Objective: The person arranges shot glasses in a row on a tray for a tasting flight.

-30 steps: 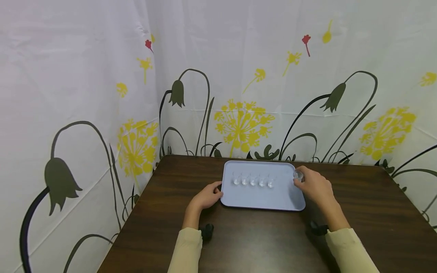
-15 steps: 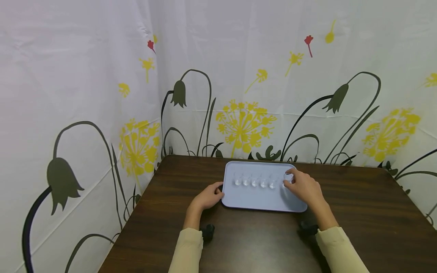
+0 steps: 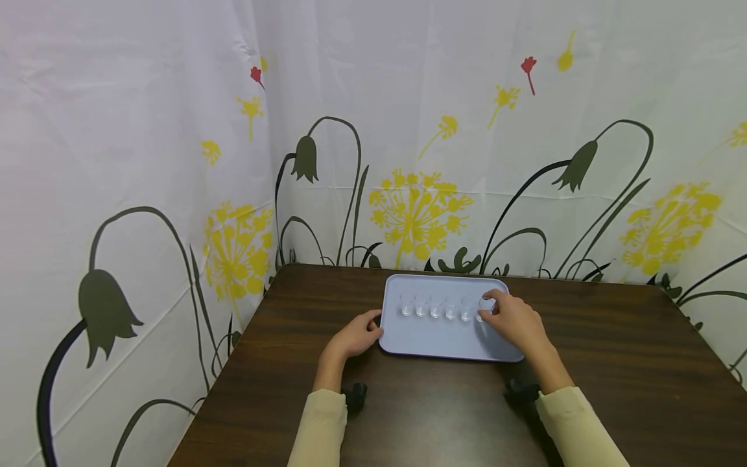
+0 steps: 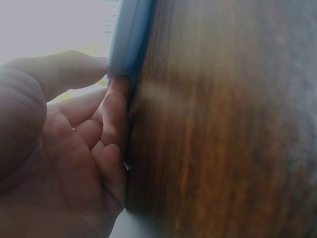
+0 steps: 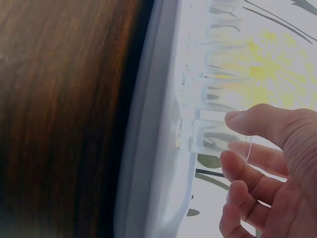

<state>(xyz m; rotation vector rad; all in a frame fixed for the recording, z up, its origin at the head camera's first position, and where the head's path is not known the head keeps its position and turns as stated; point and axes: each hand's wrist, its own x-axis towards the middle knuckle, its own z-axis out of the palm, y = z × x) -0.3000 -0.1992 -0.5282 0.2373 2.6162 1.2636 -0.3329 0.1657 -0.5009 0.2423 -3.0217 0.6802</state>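
Observation:
A pale blue-grey tray [image 3: 432, 340] lies on the table, bearing a row of several small clear shot glasses [image 3: 435, 309]. My left hand [image 3: 353, 335] holds the tray's left edge; in the left wrist view its thumb is on the rim [image 4: 125, 44] and its fingers curl beneath. With thumb and fingers, my right hand [image 3: 516, 324] pinches a shot glass [image 5: 213, 136] near its top, at the right end of the row. That glass stands upright with its thick base on or just over the tray; I cannot tell which.
Dark wood-grain table [image 3: 432, 415] surrounds the tray. Behind it hangs a white curtain [image 3: 397, 97] printed with yellow and green flowers. A dark wrist strap piece [image 3: 354, 397] sits under the left wrist, another [image 3: 521, 390] under the right.
My right hand has carried the shot glass leftward from the tray's right edge to the end of the row. The left hand stays at the tray's left edge.

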